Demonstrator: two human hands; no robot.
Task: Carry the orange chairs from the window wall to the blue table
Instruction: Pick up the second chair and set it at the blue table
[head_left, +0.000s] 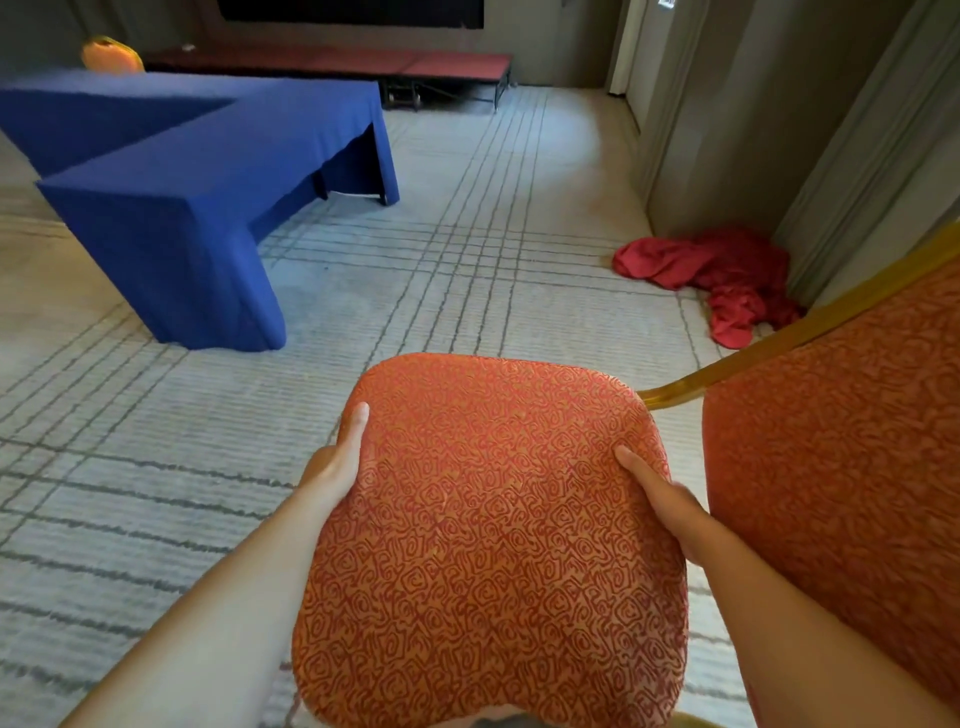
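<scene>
I hold an orange chair (488, 530) with a swirl-patterned seat and a gold frame, lifted in front of me, its backrest at the right edge. My left hand (335, 462) grips the seat's left edge, thumb on top and fingers hidden beneath. My right hand (662, 499) grips the right edge the same way, beside the backrest. The blue table (171, 171), an L-shaped run draped in blue cloth, stands ahead at the upper left. A second orange chair (111, 54) shows its backrest behind the table's far side.
Pale carpet with grey grid lines (467, 249) stretches between me and the table. A crumpled red cloth (722, 275) lies on the floor by the right wall. A low red-topped platform (363, 65) runs along the far wall.
</scene>
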